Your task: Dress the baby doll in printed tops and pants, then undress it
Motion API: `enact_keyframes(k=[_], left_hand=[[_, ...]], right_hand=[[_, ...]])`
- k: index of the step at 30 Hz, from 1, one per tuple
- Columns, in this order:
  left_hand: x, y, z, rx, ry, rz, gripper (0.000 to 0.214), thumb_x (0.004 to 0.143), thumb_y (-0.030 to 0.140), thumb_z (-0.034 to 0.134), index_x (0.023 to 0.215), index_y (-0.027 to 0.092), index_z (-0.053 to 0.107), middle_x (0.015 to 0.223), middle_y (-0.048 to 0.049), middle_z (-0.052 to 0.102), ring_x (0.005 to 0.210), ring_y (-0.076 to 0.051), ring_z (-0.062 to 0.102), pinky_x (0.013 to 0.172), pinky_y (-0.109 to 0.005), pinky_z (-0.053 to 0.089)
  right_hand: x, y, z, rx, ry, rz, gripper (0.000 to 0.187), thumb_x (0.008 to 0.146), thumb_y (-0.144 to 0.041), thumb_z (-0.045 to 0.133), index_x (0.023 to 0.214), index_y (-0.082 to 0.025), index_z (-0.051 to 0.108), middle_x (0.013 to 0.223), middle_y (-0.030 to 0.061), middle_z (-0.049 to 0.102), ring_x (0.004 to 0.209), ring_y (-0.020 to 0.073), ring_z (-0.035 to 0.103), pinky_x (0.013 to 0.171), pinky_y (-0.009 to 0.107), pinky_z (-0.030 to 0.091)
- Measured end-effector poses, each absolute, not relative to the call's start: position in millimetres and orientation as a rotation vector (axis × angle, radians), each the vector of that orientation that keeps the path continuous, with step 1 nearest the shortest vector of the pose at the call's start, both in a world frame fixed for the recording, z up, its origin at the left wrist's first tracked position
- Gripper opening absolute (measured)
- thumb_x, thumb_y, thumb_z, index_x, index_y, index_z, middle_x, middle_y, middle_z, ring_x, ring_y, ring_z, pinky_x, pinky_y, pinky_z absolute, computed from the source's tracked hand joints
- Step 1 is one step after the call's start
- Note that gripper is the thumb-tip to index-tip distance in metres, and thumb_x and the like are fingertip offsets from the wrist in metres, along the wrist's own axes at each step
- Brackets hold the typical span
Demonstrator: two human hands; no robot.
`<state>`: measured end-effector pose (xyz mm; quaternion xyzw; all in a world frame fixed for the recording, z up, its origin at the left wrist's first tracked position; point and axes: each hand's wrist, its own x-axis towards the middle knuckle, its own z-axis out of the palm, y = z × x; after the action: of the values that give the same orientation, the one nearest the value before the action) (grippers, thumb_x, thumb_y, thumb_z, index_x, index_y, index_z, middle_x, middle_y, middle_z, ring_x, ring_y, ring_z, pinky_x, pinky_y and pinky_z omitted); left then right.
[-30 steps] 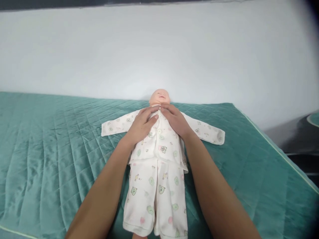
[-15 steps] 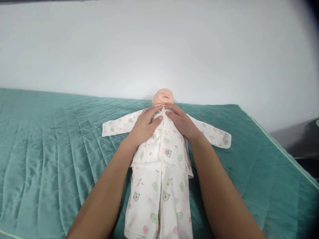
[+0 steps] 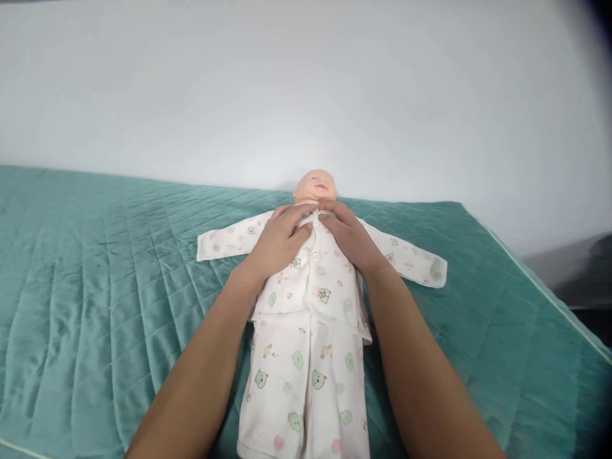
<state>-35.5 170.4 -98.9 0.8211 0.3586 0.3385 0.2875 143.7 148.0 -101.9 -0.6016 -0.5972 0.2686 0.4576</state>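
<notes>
Clothed doll (image 3: 318, 303) beneath left grip (image 3: 281, 237) and right grip (image 3: 352, 237), head (image 3: 314, 185) just beyond

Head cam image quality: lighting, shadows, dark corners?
Head view: soft light, pale wall brightest above the doll's head; head view: top-right corner darkened, shadow on the wall at right; head view: pajama top prints readable, slightly soft.
</notes>
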Motion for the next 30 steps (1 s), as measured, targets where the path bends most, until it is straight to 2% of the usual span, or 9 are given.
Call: enact_keyframes(k=[4,7,14,18,21,23,27,30], left_hand=[[-35.9,171.7,-99.9,2.19,0.949,0.908,0.044,0.099,0.031,0.044,0.142,0.027,0.055,0.145,-0.0026,0.058,0.142,-0.021,0.043,0.122,-0.04,0.033],[-35.7,172.1,-100.8,2.186,0.944,0.912,0.044,0.099,0.032,0.044,0.142,0.028,0.055,0.146,-0.0029,0.058,0.142,-0.022,0.043,0.122,-0.042,0.033],[-40.1,175.3,-106.8,2.124,0.887,0.956,0.044,0.099,0.035,0.046,0.141,0.027,0.056,0.149,-0.0022,0.056,0.143,-0.02,0.043,0.123,-0.039,0.032],[-52.4,185.1,-123.7,2.12,0.987,1.03,0.046,0.101,0.04,0.04,0.139,0.021,0.058,0.148,-0.0058,0.058,0.138,-0.02,0.049,0.122,-0.04,0.034],[-67.7,190.3,-140.6,2.236,1.167,1.1,0.047,0.102,0.036,0.035,0.137,0.016,0.06,0.142,-0.0101,0.063,0.136,-0.022,0.051,0.121,-0.044,0.035],[-81.3,189.3,-149.7,2.358,1.263,1.021,0.047,0.101,0.029,0.032,0.139,0.017,0.058,0.145,-0.0093,0.061,0.14,-0.023,0.047,0.122,-0.045,0.032],[-116.1,178.4,-159.0,2.551,1.422,0.745,0.053,0.096,0.02,0.035,0.146,0.023,0.051,0.16,-0.0028,0.044,0.151,-0.022,0.033,0.127,-0.049,0.019],[-146.5,170.6,-161.3,2.52,1.613,0.567,0.06,0.094,0.023,0.038,0.155,0.025,0.039,0.166,-0.0037,0.033,0.155,-0.026,0.026,0.126,-0.057,0.016]], right_hand=[[140.4,149.3,-105.4,-1.41,-1.376,0.606,0.023,0.086,-0.035,0.056,0.101,-0.025,0.071,0.126,0.0023,0.069,0.125,0.0249,0.058,0.115,0.045,0.036],[141.2,148.5,-108.0,-1.38,-1.331,0.625,0.023,0.086,-0.036,0.056,0.099,-0.024,0.071,0.125,0.0032,0.07,0.122,0.024,0.059,0.113,0.044,0.039],[145.8,135.9,-117.3,-1.357,-1.271,0.612,0.027,0.088,-0.038,0.056,0.107,-0.026,0.071,0.133,0.0028,0.068,0.128,0.0222,0.057,0.115,0.043,0.038],[147.6,121.4,-126.0,-1.393,-1.282,0.517,0.033,0.093,-0.041,0.052,0.116,-0.025,0.07,0.137,0.0044,0.066,0.129,0.0215,0.057,0.118,0.044,0.036],[160.0,109.4,-138.5,-1.469,-1.374,0.369,0.044,0.097,-0.048,0.047,0.128,-0.022,0.065,0.147,0.0091,0.058,0.138,0.0228,0.05,0.121,0.046,0.032],[175.1,100.3,-148.2,-1.56,-1.472,0.235,0.052,0.098,-0.051,0.043,0.136,-0.019,0.06,0.153,0.013,0.051,0.146,0.0253,0.041,0.123,0.05,0.028],[212.3,76.8,-161.4,-1.82,-1.669,0.018,0.059,0.1,-0.05,0.037,0.146,-0.016,0.05,0.161,0.0161,0.04,0.153,0.0305,0.029,0.123,0.057,0.023],[237.9,56.2,-164.4,-2.069,-1.698,-0.046,0.064,0.101,-0.048,0.036,0.154,-0.013,0.041,0.165,0.0168,0.033,0.154,0.0317,0.027,0.124,0.057,0.023]])
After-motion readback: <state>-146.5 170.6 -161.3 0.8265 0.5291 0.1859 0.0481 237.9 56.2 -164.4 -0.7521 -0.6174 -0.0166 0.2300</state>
